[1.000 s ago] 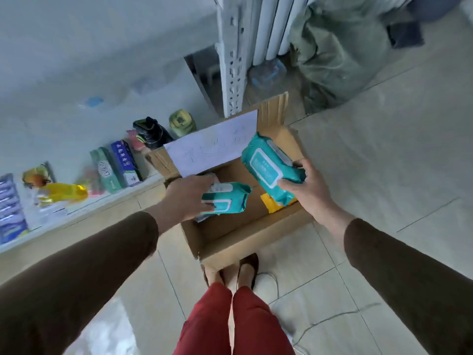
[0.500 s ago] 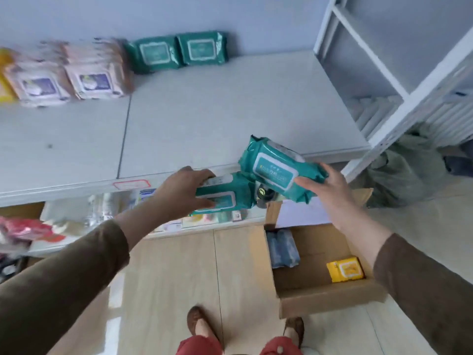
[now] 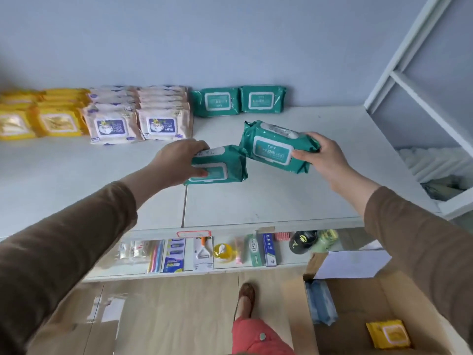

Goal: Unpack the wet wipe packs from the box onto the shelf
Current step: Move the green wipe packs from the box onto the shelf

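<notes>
Left hand [image 3: 179, 160] and right hand [image 3: 321, 157] each pinch one teal wet wipe pack [image 3: 217, 166] [image 3: 275, 147] by an end, above mid-shelf [image 3: 268, 201], near corners almost touching; risk: slick film slipping, or packs colliding, dropping one short of back-edge teal row [image 3: 238, 101].

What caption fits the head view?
Each hand, left and right, carries a teal pack over the shelf.

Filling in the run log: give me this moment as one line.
left hand: holds teal pack | right hand: holds second teal pack | both over shelf | box: yellow pack left
</notes>
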`<action>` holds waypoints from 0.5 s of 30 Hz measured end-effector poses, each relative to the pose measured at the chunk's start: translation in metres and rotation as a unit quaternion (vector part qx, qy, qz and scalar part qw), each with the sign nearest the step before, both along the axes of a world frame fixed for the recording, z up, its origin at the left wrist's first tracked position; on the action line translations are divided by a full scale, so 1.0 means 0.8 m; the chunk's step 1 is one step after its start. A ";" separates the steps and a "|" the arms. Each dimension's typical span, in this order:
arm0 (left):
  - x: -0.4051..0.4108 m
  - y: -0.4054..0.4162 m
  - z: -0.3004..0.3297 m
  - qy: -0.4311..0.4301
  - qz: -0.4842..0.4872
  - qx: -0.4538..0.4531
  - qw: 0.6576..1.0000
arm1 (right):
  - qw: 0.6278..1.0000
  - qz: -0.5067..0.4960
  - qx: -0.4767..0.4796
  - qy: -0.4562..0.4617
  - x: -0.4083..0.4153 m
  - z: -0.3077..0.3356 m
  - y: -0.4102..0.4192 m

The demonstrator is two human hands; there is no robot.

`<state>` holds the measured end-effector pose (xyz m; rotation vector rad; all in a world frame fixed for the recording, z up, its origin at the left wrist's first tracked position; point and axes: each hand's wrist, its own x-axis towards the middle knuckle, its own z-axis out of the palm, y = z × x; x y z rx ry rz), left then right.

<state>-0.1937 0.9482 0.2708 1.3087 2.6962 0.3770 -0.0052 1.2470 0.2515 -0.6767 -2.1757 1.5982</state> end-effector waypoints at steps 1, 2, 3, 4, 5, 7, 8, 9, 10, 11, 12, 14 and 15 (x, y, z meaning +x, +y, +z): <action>-0.019 0.013 0.000 0.000 0.002 0.000 1.000 | 1.000 -0.001 0.008 -0.002 -0.019 -0.001 0.013; -0.038 0.027 0.000 -0.001 0.003 -0.001 1.000 | 1.000 -0.002 0.012 -0.004 -0.038 -0.002 0.028; -0.057 0.042 -0.001 -0.001 0.004 -0.003 1.000 | 1.000 -0.003 0.015 -0.006 -0.058 -0.005 0.043; -0.076 0.059 -0.002 -0.002 0.006 -0.004 1.000 | 1.000 -0.002 0.018 -0.008 -0.078 -0.007 0.060; -0.094 0.077 -0.003 -0.005 0.009 -0.002 1.000 | 1.000 0.000 0.021 -0.012 -0.098 -0.011 0.076; -0.128 0.112 -0.006 -0.015 0.013 -0.002 1.000 | 0.999 0.005 0.023 -0.023 -0.138 -0.019 0.109; -0.144 0.128 -0.009 -0.018 0.011 -0.008 1.000 | 0.999 0.006 0.023 -0.029 -0.157 -0.023 0.125; -0.160 0.144 -0.012 -0.021 0.007 -0.018 1.000 | 0.999 0.009 0.022 -0.034 -0.176 -0.028 0.141; -0.175 0.159 -0.016 -0.024 0.004 -0.028 0.999 | 0.999 0.014 0.022 -0.040 -0.194 -0.032 0.156; -0.190 0.173 -0.019 -0.029 0.002 -0.037 0.999 | 0.998 0.021 0.023 -0.046 -0.210 -0.036 0.170; -0.203 0.186 -0.024 -0.029 0.002 -0.045 0.999 | 0.998 0.030 0.023 -0.054 -0.225 -0.041 0.182; -0.229 0.208 -0.032 -0.019 0.000 -0.063 0.998 | 0.996 0.050 0.015 -0.074 -0.253 -0.050 0.204; -0.241 0.217 -0.036 -0.017 0.001 -0.073 0.997 | 0.995 0.059 0.007 -0.085 -0.266 -0.054 0.214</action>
